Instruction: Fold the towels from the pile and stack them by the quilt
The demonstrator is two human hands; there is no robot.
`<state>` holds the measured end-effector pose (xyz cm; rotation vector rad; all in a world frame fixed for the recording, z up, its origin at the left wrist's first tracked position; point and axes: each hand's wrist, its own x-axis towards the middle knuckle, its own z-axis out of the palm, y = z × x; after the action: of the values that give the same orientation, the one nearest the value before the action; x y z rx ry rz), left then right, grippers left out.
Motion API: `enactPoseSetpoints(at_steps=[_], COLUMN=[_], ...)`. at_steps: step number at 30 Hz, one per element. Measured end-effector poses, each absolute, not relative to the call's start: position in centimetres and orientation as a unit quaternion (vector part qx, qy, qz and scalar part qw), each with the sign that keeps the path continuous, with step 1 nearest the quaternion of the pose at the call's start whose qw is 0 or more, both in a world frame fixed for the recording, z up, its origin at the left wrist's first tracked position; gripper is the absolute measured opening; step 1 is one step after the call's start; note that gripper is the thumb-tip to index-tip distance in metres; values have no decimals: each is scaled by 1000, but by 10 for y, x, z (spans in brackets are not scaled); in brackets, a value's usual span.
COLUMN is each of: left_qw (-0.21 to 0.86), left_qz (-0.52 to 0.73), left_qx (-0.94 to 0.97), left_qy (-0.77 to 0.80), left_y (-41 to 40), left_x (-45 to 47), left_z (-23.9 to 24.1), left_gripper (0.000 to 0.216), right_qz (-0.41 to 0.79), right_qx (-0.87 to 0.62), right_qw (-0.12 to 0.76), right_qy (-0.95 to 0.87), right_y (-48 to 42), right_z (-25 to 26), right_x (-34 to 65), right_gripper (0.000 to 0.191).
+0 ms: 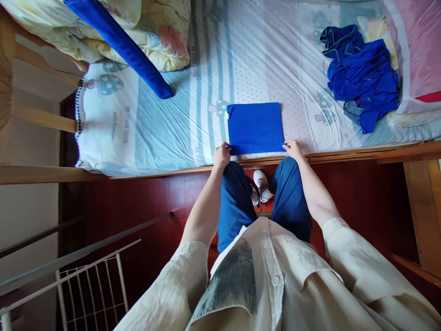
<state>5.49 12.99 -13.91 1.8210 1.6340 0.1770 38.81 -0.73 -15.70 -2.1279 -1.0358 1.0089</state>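
Cloth (255, 125), bright blue and folded into a flat rectangle, lies on the patterned bedsheet (155, 133) close beside the wooden bed rail (344, 156). The left hand (222, 154) pinches its near left corner and the right hand (292, 149) its near right one, with a narrow band running between them. Uneven pulling could skew that band or loosen the layers; a tug toward the jeans (236, 197) might drag it over the edge, or ruck up the sheet underneath.
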Motion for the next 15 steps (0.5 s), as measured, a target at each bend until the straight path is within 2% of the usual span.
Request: enactPoseSetpoints(at_steps=[4, 9, 15], left_qw=[337, 357, 375], left_qz=[66, 77, 79], left_qx=[704, 710, 679], left_qy=[621, 601, 627], left_y=[126, 127, 131], left_x=[59, 60, 56], left_z=[-138, -138, -142], left_gripper=[19, 19, 16], right_qz=[355, 371, 388], right_qx=[-801, -776, -787], right_qw=[274, 333, 305], right_qy=[-397, -386, -369], right_y=[-8, -7, -3], right_z=[-152, -148, -153], right_x=[384, 382, 385], right_gripper=[22, 20, 20])
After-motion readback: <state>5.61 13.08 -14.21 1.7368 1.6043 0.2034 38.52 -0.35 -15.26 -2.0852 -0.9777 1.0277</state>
